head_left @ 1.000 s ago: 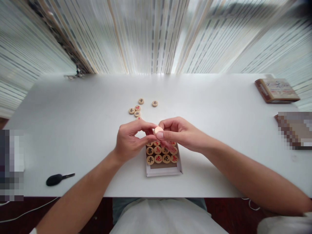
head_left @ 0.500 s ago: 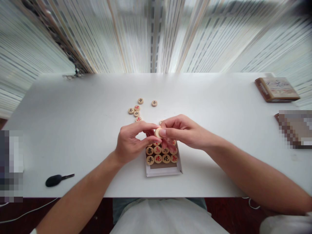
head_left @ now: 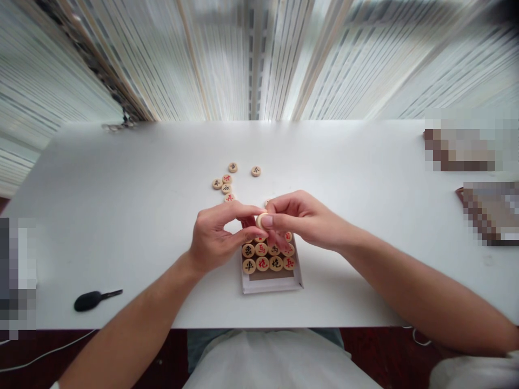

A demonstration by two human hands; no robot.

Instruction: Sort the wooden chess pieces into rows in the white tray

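A round wooden Chinese chess piece (head_left: 260, 222) is held above the box by both hands. My right hand (head_left: 306, 220) pinches it, the thumb pressed over its face. The fingertips of my left hand (head_left: 219, 232) close on its left edge, thumb below and forefinger above. Beneath them lies a shallow white box (head_left: 272, 286) with rows of chess pieces (head_left: 263, 263) marked in red and black characters. My hands hide the far part of the box. A further piece shows only a sliver behind my right fingers.
Several loose pieces (head_left: 226, 188) lie beyond my left hand, with one piece (head_left: 255, 171) apart to their right. A black oval object with a strap (head_left: 97, 300) is at the front left. Two blurred-out box-like objects (head_left: 460, 151) lie at the far right. Blinds (head_left: 259, 59) hang behind the white table (head_left: 365, 162).
Both hands keep the piece at almost the same spot over the box. The whole view has shifted very slightly.
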